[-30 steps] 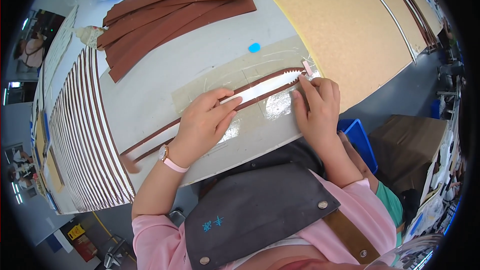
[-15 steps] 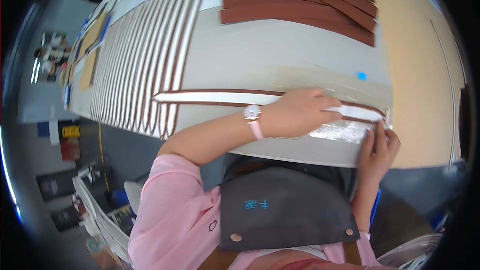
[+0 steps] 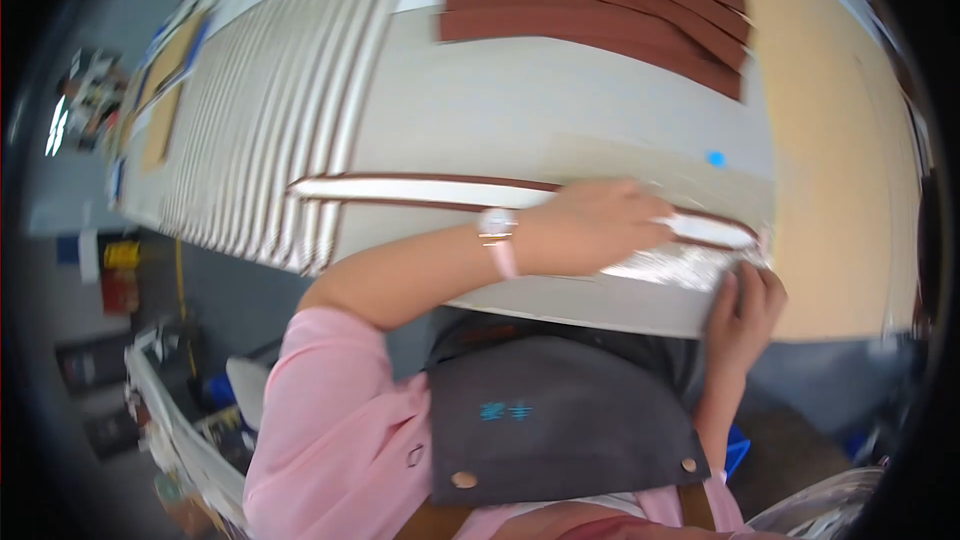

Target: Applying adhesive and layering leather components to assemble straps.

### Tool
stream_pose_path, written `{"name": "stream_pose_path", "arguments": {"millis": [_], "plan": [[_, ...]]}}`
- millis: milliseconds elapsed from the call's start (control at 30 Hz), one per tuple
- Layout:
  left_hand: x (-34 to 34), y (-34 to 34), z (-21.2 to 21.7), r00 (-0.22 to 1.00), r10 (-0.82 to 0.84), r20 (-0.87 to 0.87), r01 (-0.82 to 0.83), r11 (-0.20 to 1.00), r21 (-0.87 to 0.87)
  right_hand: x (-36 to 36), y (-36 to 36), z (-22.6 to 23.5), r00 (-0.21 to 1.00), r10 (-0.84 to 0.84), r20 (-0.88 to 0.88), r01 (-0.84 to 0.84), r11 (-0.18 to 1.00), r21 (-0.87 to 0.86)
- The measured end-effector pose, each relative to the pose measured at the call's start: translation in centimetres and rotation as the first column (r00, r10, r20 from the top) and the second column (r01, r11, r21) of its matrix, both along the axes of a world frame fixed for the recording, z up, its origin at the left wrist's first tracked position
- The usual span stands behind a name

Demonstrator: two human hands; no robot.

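A long white strip with brown edging lies crosswise on the grey work board. My left hand, with a watch on its wrist, rests over the strip right of its middle. Its fingers are bent and closed, with a small white bit showing at the fingertips; I cannot make out whether it is a separate thing. My right hand is just below the strip's right end, beside a shiny clear film patch. Its fingers are loosely bent and apart, with nothing visible in them.
Several similar white, brown-edged strips lie side by side at the left. A pile of brown strips is at the far side. A small blue patch marks the board. Tan board covers the right; the table's near edge runs before me.
My right hand has drawn back slightly toward me from the strip's right end, where its fingertips were. My left hand stays over the strip. The whole view has shifted a little.
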State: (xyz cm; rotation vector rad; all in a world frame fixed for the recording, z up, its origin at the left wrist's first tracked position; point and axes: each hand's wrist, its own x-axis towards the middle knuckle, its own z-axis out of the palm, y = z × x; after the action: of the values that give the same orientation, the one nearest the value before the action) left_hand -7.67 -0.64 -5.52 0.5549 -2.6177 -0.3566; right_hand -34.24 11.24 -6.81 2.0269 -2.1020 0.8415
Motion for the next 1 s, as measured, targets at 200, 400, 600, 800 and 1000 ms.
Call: {"name": "stream_pose_path", "arguments": {"millis": [200,400,600,800,1000], "plan": [[0.3,0.0,1.1,0.997,0.004,0.075,-0.004,1.0,0.006,1.5,-0.6,1.2,0.996,0.003,-0.092,-0.006,0.999,-0.038],[-0.1,0.1,1.6,0.994,0.018,0.108,-0.015,0.999,-0.03,1.3,-0.2,1.3,0.996,-0.043,-0.074,0.042,0.999,-0.009],[-0.6,-0.2,2.3,0.985,-0.014,0.171,0.022,0.999,-0.041,0.8,-0.4,1.7,0.994,-0.042,-0.105,0.043,0.999,0.003],[-0.5,-0.2,2.7,0.971,-0.044,0.237,0.056,0.998,-0.043,0.6,-0.1,0.2,0.991,-0.011,0.13,0.02,0.998,-0.065],[-0.6,-0.2,2.9,0.969,-0.032,0.246,0.047,0.997,-0.055,1.1,-0.6,1.4,1.0,-0.026,0.004,0.026,0.999,0.023]]}}
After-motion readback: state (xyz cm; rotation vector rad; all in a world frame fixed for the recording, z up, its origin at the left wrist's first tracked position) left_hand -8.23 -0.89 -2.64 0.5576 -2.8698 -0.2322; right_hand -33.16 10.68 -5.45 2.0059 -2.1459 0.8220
